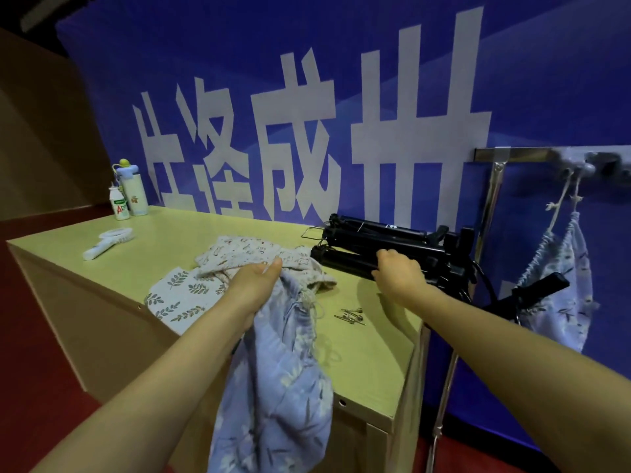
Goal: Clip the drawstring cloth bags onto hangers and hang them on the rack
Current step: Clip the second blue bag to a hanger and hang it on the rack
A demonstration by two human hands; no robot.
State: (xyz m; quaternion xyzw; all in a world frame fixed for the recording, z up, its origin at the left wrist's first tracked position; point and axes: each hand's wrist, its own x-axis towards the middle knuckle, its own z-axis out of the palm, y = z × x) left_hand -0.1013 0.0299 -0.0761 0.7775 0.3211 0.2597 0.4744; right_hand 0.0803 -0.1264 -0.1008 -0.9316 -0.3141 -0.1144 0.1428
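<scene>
My left hand (pixel 254 285) grips the top of a light blue leaf-print drawstring bag (pixel 273 397), which hangs down over the table's front edge. My right hand (pixel 399 273) rests on a pile of black clip hangers (pixel 382 240) at the table's right end, fingers curled on one. Two more cloth bags lie on the table: a beige patterned one (pixel 246 254) and a white one with green leaves (pixel 177 295). A metal rack (pixel 512 154) stands at the right; another blue bag (pixel 560 288) hangs from it on a black hanger.
The yellow-green table (pixel 170 230) holds two bottles (pixel 131 194) at the back left, a white hand-held fan (pixel 107 242), and some small metal clips (pixel 351 315) near the right front. A blue banner with large white characters stands behind.
</scene>
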